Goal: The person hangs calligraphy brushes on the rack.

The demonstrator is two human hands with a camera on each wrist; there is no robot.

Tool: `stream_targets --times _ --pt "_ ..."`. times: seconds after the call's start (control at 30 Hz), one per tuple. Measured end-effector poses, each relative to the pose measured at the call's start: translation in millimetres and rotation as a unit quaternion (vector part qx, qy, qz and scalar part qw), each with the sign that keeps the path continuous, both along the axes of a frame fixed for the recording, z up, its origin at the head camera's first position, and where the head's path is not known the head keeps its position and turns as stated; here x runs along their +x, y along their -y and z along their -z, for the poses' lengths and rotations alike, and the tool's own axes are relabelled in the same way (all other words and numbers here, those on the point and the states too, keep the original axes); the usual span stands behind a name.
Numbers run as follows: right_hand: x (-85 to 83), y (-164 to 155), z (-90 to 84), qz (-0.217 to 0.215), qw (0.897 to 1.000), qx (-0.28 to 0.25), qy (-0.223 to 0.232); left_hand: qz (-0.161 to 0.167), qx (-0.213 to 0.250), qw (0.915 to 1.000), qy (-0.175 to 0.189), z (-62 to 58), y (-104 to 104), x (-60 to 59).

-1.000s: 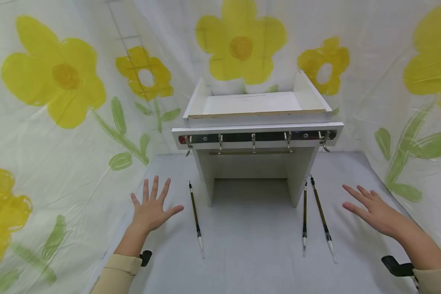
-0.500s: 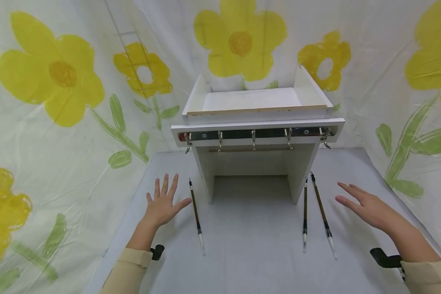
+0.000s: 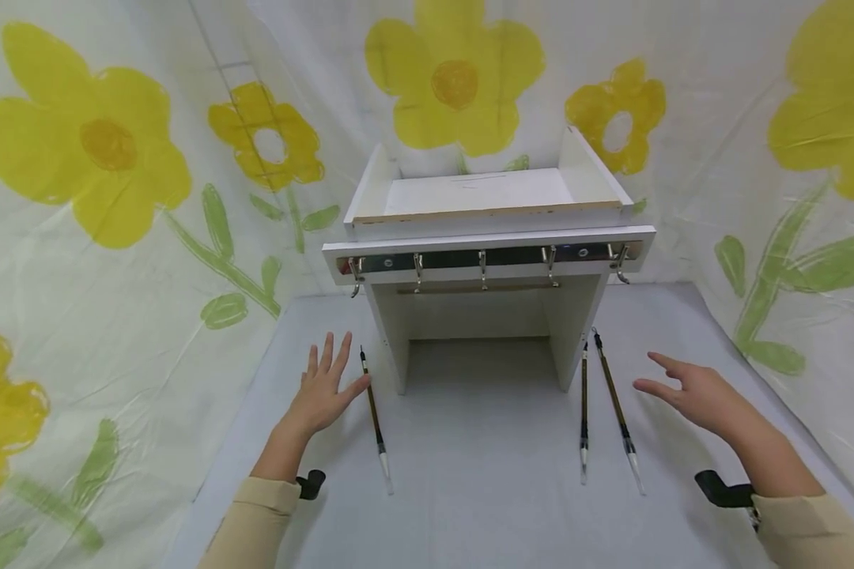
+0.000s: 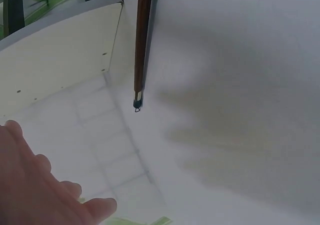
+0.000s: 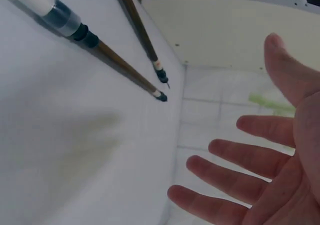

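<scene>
Fingers spread, my left hand (image 3: 320, 399) is held over the surface with its thumb tip overlapping the upper part of the left paintbrush (image 3: 373, 411) in the head view. That brush has a dark-tipped brown handle and a clear cap over white bristles. My right hand (image 3: 704, 399) hovers to the right of two similar paintbrushes, one upright in the view (image 3: 584, 415) and one slanted (image 3: 615, 403). The right wrist view shows its fingers (image 5: 235, 182) apart and extended, holding nothing. In the left wrist view, the brush handle (image 4: 142, 40) lies beyond the left hand's fingers.
A white shelf unit (image 3: 491, 232) stands at the back between the brushes, with an open tray on top. Along its front runs a metal rail (image 3: 515, 257) with several hooks. The surface is pale cloth (image 3: 484, 474). A curtain (image 3: 370, 95) with yellow flowers hangs behind.
My left hand has moved right, closer to its brush. My right hand has come left toward the two brushes. The brushes and shelf unit stay put while the head view shifts slightly.
</scene>
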State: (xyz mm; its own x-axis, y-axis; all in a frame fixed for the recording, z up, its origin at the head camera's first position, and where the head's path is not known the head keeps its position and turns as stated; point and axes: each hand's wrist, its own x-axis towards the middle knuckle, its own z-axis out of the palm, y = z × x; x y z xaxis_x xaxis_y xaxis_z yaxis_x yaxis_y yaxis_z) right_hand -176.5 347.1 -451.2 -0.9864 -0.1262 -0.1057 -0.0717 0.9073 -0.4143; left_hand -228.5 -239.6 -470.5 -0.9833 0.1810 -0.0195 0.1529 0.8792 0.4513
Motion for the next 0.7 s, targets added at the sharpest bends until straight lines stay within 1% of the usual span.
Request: stream_targets --times 0.17,0.3,0.4,0.5,0.7 --pt "-2.2 4.5 2.1 0.0 1.0 -0.008 -0.01 0.013 0.041 0.9991 0.003 1.1 -10.6 -3.9" --pt "-4.8 8.0 3.5 -0.001 1.0 -0.017 -0.021 0.018 0.078 0.9967 0.017 1.3 -20.4 -8.3" --pt "-4.2 9.4 6.0 0.002 0.999 -0.025 -0.029 0.021 0.096 0.9949 0.023 5.4 -26.5 -12.1" --pt "-5.2 12.6 9.0 0.005 0.999 -0.035 -0.037 0.023 0.116 0.9927 0.023 10.8 -28.4 -14.0" --pt "-14.4 19.5 18.8 0.038 0.997 -0.055 -0.044 0.034 0.161 0.9863 0.017 16.9 -37.6 -20.3"
